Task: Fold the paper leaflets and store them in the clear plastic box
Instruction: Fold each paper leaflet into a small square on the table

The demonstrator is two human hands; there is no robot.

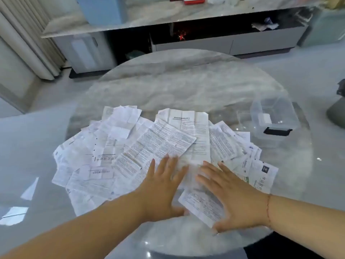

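Several unfolded white paper leaflets with black print lie spread in an overlapping heap across the near half of a round marble table. My left hand lies flat with straight fingers on the leaflets near the heap's middle. My right hand lies flat beside it, fingers spread, on a long leaflet at the near edge. A clear plastic box with a black latch stands open at the right of the table, with something white inside.
Beyond the table stands a low marble-topped cabinet with a light blue container and small items on it. Curtains hang at the far left. A grey object sits on the floor at the right.
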